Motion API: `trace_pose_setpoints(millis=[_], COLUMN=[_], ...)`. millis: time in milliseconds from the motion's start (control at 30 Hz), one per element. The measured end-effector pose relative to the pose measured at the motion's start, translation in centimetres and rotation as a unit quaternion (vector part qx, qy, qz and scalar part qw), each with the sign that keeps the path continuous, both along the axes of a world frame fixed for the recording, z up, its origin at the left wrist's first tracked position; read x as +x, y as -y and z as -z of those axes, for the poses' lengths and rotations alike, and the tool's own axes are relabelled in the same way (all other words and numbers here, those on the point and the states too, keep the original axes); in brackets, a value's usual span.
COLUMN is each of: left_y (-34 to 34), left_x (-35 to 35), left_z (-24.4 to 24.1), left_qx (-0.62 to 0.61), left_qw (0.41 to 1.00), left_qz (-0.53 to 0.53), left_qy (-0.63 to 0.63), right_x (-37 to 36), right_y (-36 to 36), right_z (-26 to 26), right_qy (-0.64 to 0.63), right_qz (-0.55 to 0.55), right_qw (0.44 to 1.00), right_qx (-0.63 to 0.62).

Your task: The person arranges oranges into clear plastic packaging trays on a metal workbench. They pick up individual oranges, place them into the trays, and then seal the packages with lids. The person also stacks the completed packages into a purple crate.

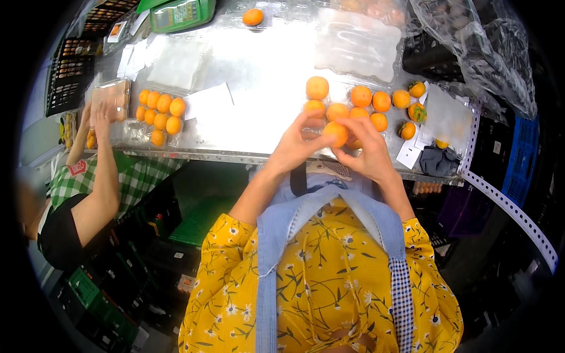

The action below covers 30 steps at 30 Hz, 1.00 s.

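An orange persimmon [335, 134] is held between my two hands at the table's near edge. The thumb of my left hand [298, 143] presses its left side, while the fingertips of my right hand [371, 152] grip it from the right. Just beyond my fingers sit several more persimmons [361, 96] in what looks like a clear plastic tray, whose edges are partly hidden by fruit and hands. To the right, loose persimmons with green calyxes [417, 113] lie on the table.
The metal table [247, 119] bears stacked clear trays [359, 48], a green scale [178, 15] and a lone persimmon [253, 17]. At left, a co-worker's hands [100, 118] touch a closed clear pack [110, 97] beside a fruit-filled tray [160, 138]. Plastic film [494, 53] hangs at right.
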<state>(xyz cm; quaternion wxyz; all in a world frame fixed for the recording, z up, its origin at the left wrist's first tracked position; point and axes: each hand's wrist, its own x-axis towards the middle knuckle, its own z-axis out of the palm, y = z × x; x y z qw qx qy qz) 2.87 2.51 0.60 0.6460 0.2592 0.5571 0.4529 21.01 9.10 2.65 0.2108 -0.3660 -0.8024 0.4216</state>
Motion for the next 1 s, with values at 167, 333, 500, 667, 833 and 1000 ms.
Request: trace_pose_setpoints(millis=[167,333,500,667,833,1000], left_y=[0.7,1.8,2.3,2.2,2.1,-0.6], left_x=[-3.0,-4.2,-4.2,-3.9,-3.6,-2.3], left_z=[1.6,2.1,2.9,3.2,4.5,4.7], left_qx=[-0.022,-0.052,-0.057,-0.055,-0.033,0.044], left_qw=[0.997,0.995,0.995,0.996,0.994,0.915], left_qz=[-0.065,-0.071,-0.071,-0.067,-0.051,0.013], left_qy=[-0.043,-0.045,-0.031,-0.021,-0.096,-0.401], right_x=[1.3,0.9,0.8,0.7,0.7,0.6], right_y=[0.6,0.6,0.5,0.4,-0.2,-2.3], right_z=[3.1,4.7,5.1,5.5,4.5,4.1], right_qy=[0.100,0.111,0.146,0.142,0.126,0.094], right_qz=[0.010,-0.033,-0.060,-0.074,-0.067,0.016], right_qw=[0.993,0.973,0.965,0.963,0.974,0.981], right_qx=[0.064,0.201,0.208,0.216,0.177,0.168])
